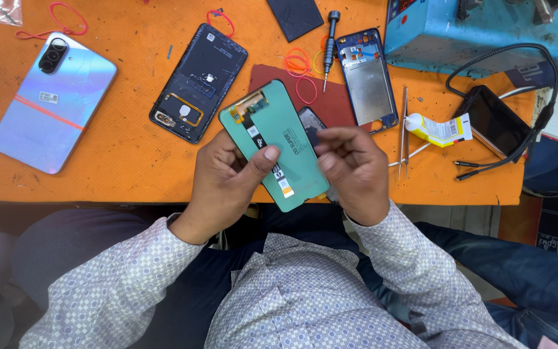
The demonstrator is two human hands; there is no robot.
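Orange matting covers the worktop (130, 161), scuffed and dusty, and it gives small parts a soft, grippy bed to lie on. From the head view, the person sits close to the near edge with both patterned sleeves coming up from below, so the piece being handled stays over the lap and the mat's edge, near the eyes. The left hand (224, 184) clamps the green display panel (272, 145) from the side, thumb pressed across its back face, which steadies it tilted with the flex-cable end pointing away. The right hand (356, 171) is curled at the panel's right edge, fingertips pinched together on or just beside that edge; whether they grip a small part there cannot be told. A dark phone body (311, 123) peeks out behind the panel, touching or just under it. Spread out of the way, within arm's reach, lie an opened black phone shell (198, 81) showing its inner side, a blue phone frame (369, 81), and an iridescent blue phone (50, 103) lying back up at the far left. A screwdriver (329, 45) and tweezers (403, 129) rest beside the frame on the right-hand side, with a small glue tube (437, 129) next to them. Red and orange rubber bands (301, 71) lie loose on a dark red pad (330, 97). A blue box (473, 29) and black cable (518, 97) occupy the far right corner.
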